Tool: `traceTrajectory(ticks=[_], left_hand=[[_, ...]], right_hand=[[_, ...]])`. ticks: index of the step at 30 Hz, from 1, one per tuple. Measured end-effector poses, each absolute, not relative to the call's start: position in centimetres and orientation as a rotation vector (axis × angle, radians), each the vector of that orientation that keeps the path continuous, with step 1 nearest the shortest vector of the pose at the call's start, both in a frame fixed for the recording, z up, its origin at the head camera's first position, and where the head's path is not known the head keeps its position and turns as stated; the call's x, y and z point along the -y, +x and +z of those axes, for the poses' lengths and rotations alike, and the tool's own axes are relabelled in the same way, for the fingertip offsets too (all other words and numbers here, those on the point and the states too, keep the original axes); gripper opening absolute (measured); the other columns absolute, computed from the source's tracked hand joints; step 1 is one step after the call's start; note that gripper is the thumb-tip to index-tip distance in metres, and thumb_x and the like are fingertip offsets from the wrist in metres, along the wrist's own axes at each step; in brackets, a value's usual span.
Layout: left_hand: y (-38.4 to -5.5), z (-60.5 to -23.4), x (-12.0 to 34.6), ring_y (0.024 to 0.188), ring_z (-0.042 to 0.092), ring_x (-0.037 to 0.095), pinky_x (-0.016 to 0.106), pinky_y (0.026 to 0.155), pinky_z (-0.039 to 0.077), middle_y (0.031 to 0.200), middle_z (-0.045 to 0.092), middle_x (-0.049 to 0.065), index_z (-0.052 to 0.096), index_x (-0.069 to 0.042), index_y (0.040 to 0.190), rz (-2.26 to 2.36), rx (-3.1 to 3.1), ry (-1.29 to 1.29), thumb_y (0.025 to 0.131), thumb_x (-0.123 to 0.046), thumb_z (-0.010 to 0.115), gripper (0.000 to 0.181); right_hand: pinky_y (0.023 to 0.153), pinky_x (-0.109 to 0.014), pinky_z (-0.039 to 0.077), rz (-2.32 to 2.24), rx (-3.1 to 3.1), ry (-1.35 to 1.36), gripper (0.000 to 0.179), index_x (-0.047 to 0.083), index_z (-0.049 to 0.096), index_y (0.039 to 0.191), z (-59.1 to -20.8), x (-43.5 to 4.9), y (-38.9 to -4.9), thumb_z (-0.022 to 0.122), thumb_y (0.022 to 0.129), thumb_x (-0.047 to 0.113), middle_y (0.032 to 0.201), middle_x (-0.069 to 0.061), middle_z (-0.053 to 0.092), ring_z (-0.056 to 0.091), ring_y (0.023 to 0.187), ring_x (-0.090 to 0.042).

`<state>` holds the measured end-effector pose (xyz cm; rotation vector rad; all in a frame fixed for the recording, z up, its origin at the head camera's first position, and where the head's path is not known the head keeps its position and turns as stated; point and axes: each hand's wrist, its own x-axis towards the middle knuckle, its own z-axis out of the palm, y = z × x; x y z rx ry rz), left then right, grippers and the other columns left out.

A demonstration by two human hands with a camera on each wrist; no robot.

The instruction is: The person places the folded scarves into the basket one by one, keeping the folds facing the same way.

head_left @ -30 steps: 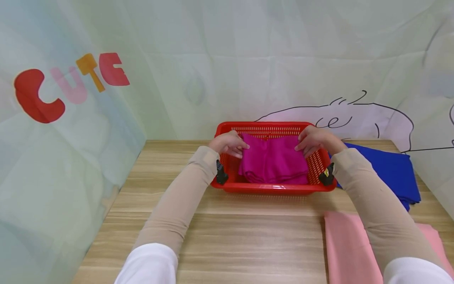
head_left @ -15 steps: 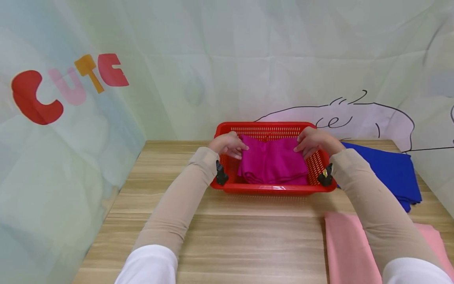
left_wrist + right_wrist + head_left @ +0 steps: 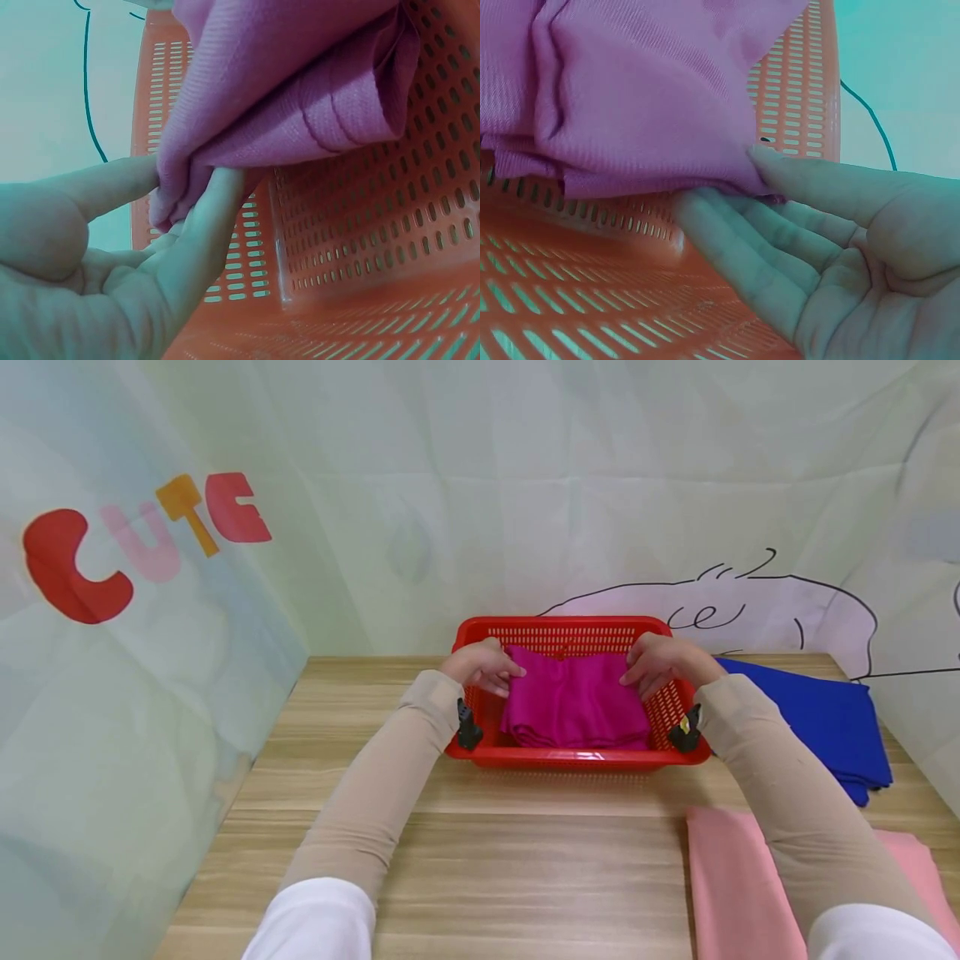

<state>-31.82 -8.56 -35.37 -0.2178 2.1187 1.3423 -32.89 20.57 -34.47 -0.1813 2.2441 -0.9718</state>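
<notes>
A folded magenta cloth (image 3: 573, 702) lies within a red perforated plastic basket (image 3: 585, 758), towards the back of the table. By its far left corner my left hand (image 3: 483, 666) pinches the cloth, thumb on one side and fingers beneath, as the left wrist view shows of the cloth (image 3: 285, 90). At the far right corner my right hand (image 3: 663, 662) holds it the same way; in the right wrist view the thumb lies on the cloth (image 3: 652, 97) and the fingertips go under it. Both hands are inside the basket's rim.
A folded blue cloth (image 3: 832, 718) lies right of the basket, partly behind my right forearm. Nearer me on the right is a pink cloth (image 3: 731, 877) on the wooden table (image 3: 540, 868). A printed curtain (image 3: 375, 510) hangs close behind the basket.
Both hands keep their hold on the cloth. The cloth's far edge has sunk slightly lower in the basket, and my right hand has moved a little down and left.
</notes>
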Motion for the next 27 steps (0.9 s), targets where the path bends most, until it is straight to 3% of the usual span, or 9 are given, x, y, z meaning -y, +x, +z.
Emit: traceTrajectory(ticks=[3,9,12,17,21,27], left_hand=[[-31.8,-35.3,8.5,0.077,0.063,0.026,0.041,0.087,0.057,0.114,0.056,0.024,0.032,0.001,0.136,1.342,-2.113,-0.223,0.095,-0.011,0.068,0.057],[-31.5,-34.9,8.3,0.077,0.064,0.026,0.039,0.083,0.058,0.096,0.05,0.015,0.036,0.001,0.132,1.343,-2.132,-0.248,0.094,-0.011,0.07,0.052],[-31.4,-34.5,8.2,0.077,0.064,0.027,0.039,0.083,0.059,0.096,0.05,0.015,0.036,0.0,0.133,1.344,-2.139,-0.258,0.094,-0.012,0.07,0.054],[-31.2,-34.1,8.1,0.089,0.066,0.031,0.04,0.084,0.058,0.112,0.054,0.021,0.032,0.0,0.139,1.331,-2.147,-0.267,0.094,-0.012,0.069,0.06],[-31.2,-34.1,8.0,0.106,0.065,0.037,0.042,0.085,0.058,0.124,0.057,0.027,0.032,0.003,0.14,1.336,-2.144,-0.256,0.095,-0.01,0.068,0.059],[-31.2,-33.6,8.1,0.111,0.064,0.04,0.046,0.088,0.056,0.127,0.057,0.026,0.037,0.004,0.138,1.347,-2.17,-0.245,0.095,-0.008,0.067,0.053]], right_hand=[[0.074,-0.041,0.06,-0.959,-2.242,-0.188,0.028,0.004,0.044,0.079,-34.4,-20.6,-32.8,0.067,0.095,0.005,0.066,-0.005,0.051,0.069,0.065,-0.023],[0.074,-0.04,0.061,-0.949,-2.245,-0.199,0.03,0.005,0.045,0.075,-34.1,-20.7,-32.6,0.067,0.095,0.006,0.063,-0.003,0.047,0.068,0.064,-0.022],[0.073,-0.039,0.061,-0.929,-2.269,-0.201,0.029,0.004,0.048,0.073,-34.1,-20.8,-32.7,0.067,0.095,0.007,0.063,-0.003,0.049,0.068,0.064,-0.021],[0.075,-0.039,0.06,-0.912,-2.305,-0.206,0.018,-0.008,0.062,0.089,-33.9,-21.0,-32.6,0.066,0.096,0.008,0.074,-0.011,0.064,0.072,0.074,-0.027],[0.076,-0.04,0.06,-0.93,-2.297,-0.22,0.026,-0.017,0.062,0.107,-33.9,-21.1,-32.5,0.064,0.097,0.007,0.08,-0.016,0.069,0.073,0.079,-0.031],[0.077,-0.042,0.06,-0.957,-2.34,-0.246,0.026,-0.018,0.063,0.111,-33.8,-21.2,-32.2,0.063,0.097,0.004,0.081,-0.018,0.07,0.073,0.081,-0.033]])
